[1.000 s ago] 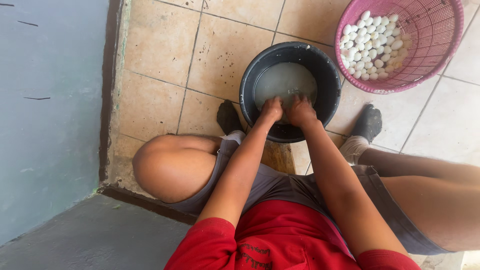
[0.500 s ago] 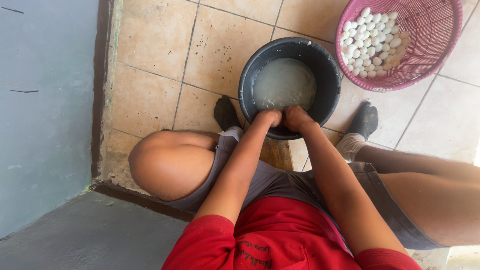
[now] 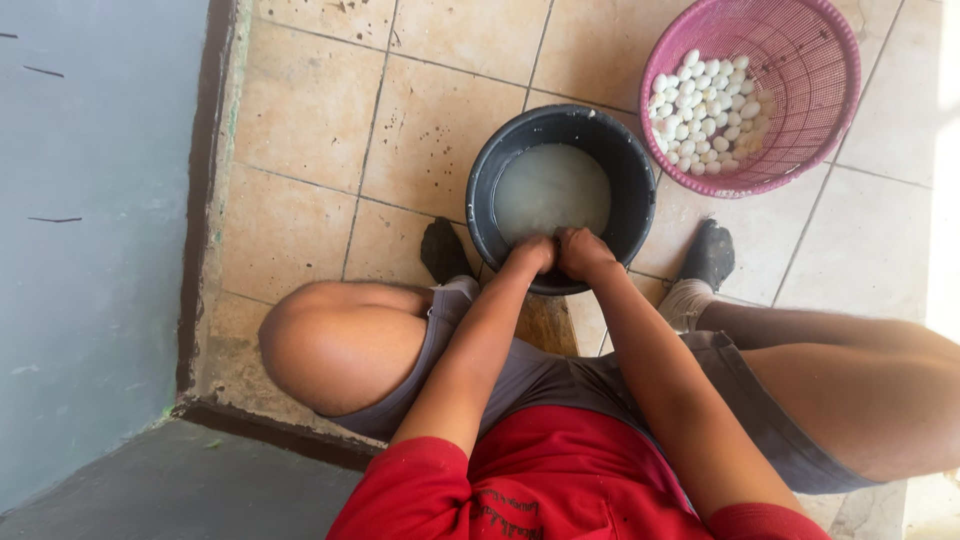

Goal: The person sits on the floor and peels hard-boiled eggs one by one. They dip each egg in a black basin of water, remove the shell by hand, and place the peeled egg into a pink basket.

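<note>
Floor: beige square tiles (image 3: 420, 130) with dark grout lines, stained in places; the person sits low over them, seen from above.
Far left: a grey-blue painted surface (image 3: 90, 220) runs down the edge, bordered by a dark strip where it meets the tiles.
Lower left: a darker grey slab (image 3: 180, 485) lies below the tile edge.
Left knee: bare and bent (image 3: 335, 345), sticking out toward the left, grey shorts above it.
Left foot: dark sock (image 3: 445, 250), planted just beside the bucket's left wall.
Left hand (image 3: 532, 252): at the near rim of the bucket, fingers curled in tight, pressed against the other hand; what it grips, if anything, cannot be told.
Bucket (image 3: 490, 180): round, black, standing on the tiles between the two feet, holding cloudy whitish water (image 3: 550, 185).
Right hand (image 3: 583, 252): also at the near rim, knuckles up, closed into a fist touching the left hand; contents hidden.
Right foot: dark sock (image 3: 708, 255), just right of the bucket.
Basket (image 3: 800, 60): pink plastic mesh, upper right, close beside the bucket, tilted slightly.
In the basket: a heap of small white oval pieces (image 3: 705, 105) gathered at its left side.
Clothing: red shirt (image 3: 540, 490) at the bottom edge.
</note>
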